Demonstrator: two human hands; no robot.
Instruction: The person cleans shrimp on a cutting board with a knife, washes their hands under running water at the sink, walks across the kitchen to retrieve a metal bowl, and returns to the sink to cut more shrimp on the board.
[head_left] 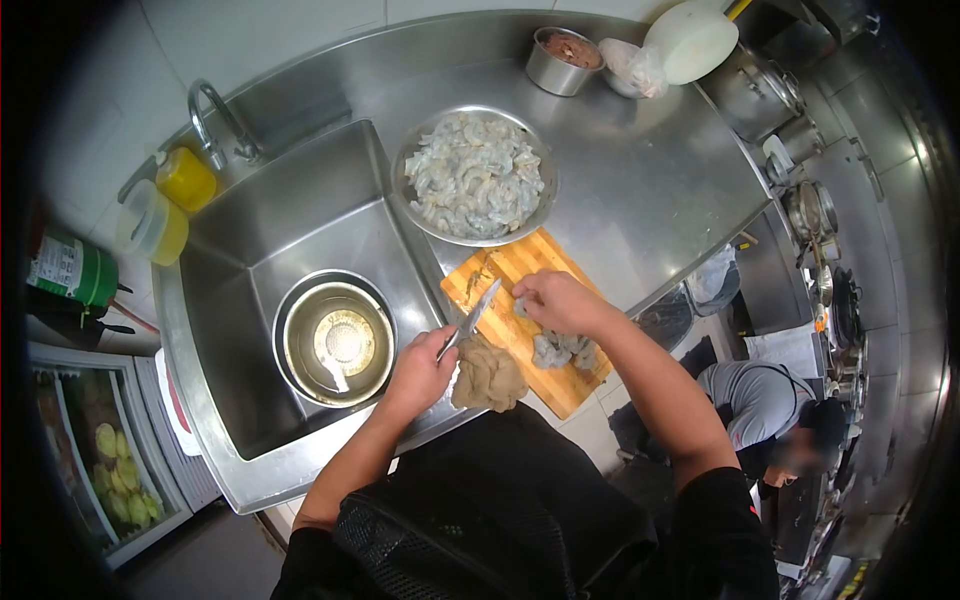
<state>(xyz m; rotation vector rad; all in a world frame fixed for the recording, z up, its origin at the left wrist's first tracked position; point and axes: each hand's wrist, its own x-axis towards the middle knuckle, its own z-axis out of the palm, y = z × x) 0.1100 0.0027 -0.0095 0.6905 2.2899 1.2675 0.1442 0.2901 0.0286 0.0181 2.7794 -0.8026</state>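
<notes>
A knife [476,312] with a bright blade points up and right from my left hand [423,372], which is closed round its handle above the sink's right edge. My right hand [553,301] is over the wooden cutting board [572,395], fingers pinched on what looks like a shrimp, mostly hidden. Dark scraps lie near the board's upper left corner. Several grey shrimp [556,350] rest on its lower part. A brown cloth [487,375] is bunched beside my left hand. Beyond the board stands a wide metal bowl [408,190] heaped with peeled shrimp.
The sink [222,340] holds a metal bowl of water [290,345]. Yellow containers [186,180] stand by the faucet [207,125]. At the back are a metal pot [558,75] and a plastic bag [635,68]. Another person [752,395] bends at the right, near cookware.
</notes>
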